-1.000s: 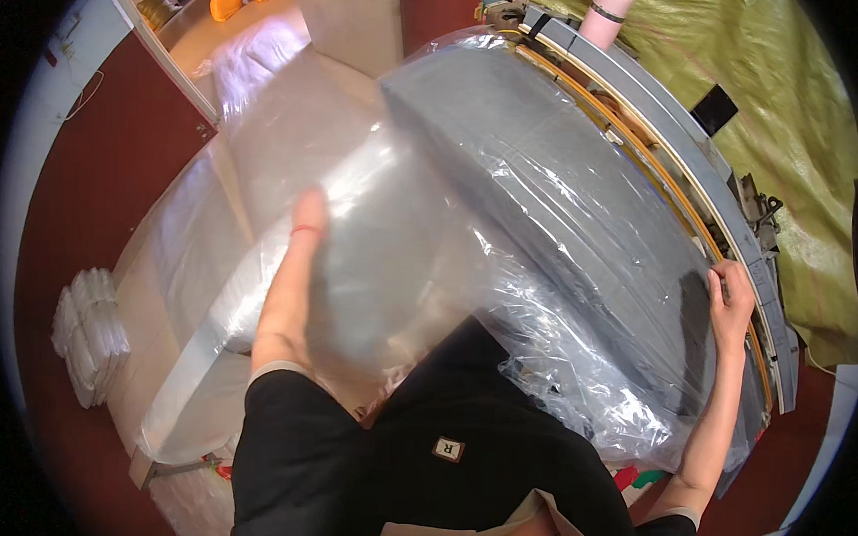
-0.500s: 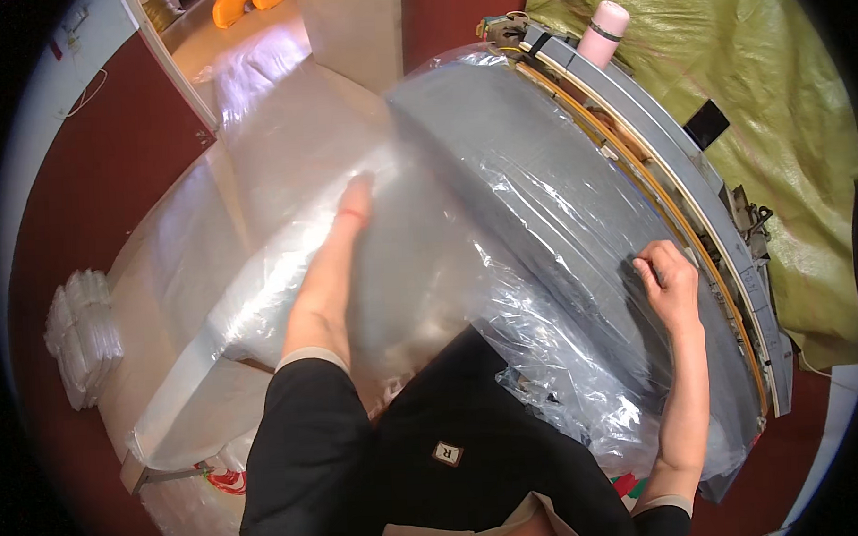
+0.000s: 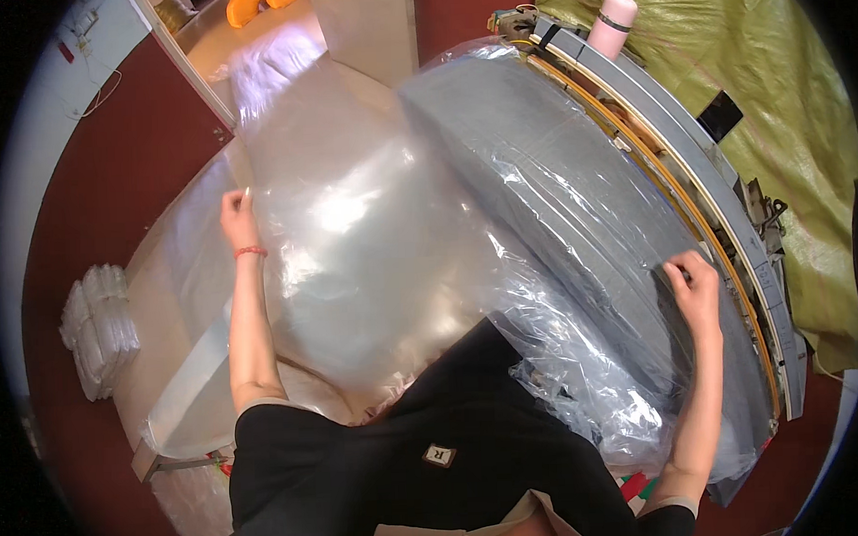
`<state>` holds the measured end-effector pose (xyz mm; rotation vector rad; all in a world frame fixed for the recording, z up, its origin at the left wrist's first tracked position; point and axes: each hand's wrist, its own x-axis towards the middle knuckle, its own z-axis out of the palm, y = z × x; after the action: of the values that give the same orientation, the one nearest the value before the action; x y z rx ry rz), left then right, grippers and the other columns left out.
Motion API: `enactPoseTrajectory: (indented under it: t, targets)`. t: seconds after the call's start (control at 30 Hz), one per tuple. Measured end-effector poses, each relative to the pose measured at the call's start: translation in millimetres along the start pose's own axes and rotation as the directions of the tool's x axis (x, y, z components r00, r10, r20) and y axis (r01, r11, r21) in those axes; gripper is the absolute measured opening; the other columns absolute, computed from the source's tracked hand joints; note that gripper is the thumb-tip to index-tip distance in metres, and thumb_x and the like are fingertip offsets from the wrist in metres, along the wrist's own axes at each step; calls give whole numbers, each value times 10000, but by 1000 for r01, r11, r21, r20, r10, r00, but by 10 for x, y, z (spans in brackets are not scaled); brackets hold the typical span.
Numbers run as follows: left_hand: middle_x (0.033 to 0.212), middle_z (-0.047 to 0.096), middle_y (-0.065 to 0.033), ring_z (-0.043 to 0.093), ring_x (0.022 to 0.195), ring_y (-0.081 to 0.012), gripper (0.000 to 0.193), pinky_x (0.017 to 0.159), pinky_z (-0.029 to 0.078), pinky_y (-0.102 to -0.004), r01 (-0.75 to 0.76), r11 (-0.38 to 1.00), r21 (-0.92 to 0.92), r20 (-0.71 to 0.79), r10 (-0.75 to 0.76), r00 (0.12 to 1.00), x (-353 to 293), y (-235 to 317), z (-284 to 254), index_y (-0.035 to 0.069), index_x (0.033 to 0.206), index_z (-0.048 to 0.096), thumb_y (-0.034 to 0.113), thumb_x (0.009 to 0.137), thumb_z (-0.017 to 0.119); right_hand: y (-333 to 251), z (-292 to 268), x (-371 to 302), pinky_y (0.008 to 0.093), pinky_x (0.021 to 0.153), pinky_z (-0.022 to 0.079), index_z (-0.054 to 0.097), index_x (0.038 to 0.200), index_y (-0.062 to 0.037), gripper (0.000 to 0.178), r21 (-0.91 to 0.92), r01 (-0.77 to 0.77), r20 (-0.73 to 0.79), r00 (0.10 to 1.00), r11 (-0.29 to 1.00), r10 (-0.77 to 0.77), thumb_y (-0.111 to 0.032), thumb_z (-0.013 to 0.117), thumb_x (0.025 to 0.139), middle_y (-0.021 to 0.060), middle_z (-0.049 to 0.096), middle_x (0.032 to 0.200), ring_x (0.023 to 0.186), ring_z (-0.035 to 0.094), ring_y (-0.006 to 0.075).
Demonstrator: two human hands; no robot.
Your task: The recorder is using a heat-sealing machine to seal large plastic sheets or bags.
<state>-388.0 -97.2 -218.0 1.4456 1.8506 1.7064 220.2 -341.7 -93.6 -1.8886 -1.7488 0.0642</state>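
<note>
A wide sheet of clear plastic film spreads over the work surface in front of me, shiny and slightly wavy. At its left edge is my left hand, a red band round the wrist, its fingers closed on the film. My right hand is over the right part of the grey padded surface, which more clear film covers. Its fingers are pinched together; what they hold, if anything, is too fine to make out. Crumpled film gathers close to my body on the right.
Beyond my right hand runs a long grey machine bar with an orange strip. A pink bottle and a black phone are on its far side, by a yellow-green tarp. Folded clear plastic lies far left.
My left hand has swung left from the middle of the film to its left edge, and the film now lies more spread out. The right hand stays in nearly the same place, still pinched.
</note>
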Motion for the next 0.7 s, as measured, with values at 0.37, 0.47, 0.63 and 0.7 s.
enactPoseTrajectory:
  t: [0.37, 0.47, 0.63, 0.7]
  targets:
    - [788, 524, -80, 485, 689, -120, 133, 614, 398, -217, -443, 505, -741, 417, 863, 287, -1141, 3228, 523, 14, 806, 459, -51, 759, 565, -1942, 712, 658, 247, 717, 438, 558, 1001, -19, 334, 884, 36, 166, 908, 466, -385, -171, 666, 724, 45, 604, 873, 803, 554, 116]
    - [765, 528, -77, 482, 677, -118, 141, 605, 397, -216, -531, 484, -696, 399, 875, 274, -1058, 3310, 608, 9, 799, 453, -44, 759, 577, -2007, 707, 412, 212, 612, 420, 578, 828, -24, 172, 927, -60, 226, 877, 370, -424, -193, 594, 804, 3, 595, 711, 674, 527, 57]
    - [703, 491, 1, 438, 614, -60, 206, 558, 360, -179, -431, 714, -553, 555, 701, 449, -769, 3039, 676, 24, 821, 454, 77, 755, 642, -1239, 121, 269, 199, 539, 399, 549, 784, -52, 165, 816, -420, 539, 801, 397, -261, -183, 643, 748, -20, 534, 656, 591, 496, 44]
    - [704, 479, 33, 415, 602, -39, 374, 538, 341, -166, -361, 768, -529, 773, 612, 168, -578, 2971, 716, 25, 857, 470, 217, 674, 734, -985, -59, 232, 207, 514, 395, 539, 789, -42, 203, 739, -292, 509, 832, 607, -220, -165, 677, 706, -32, 510, 629, 565, 495, 60]
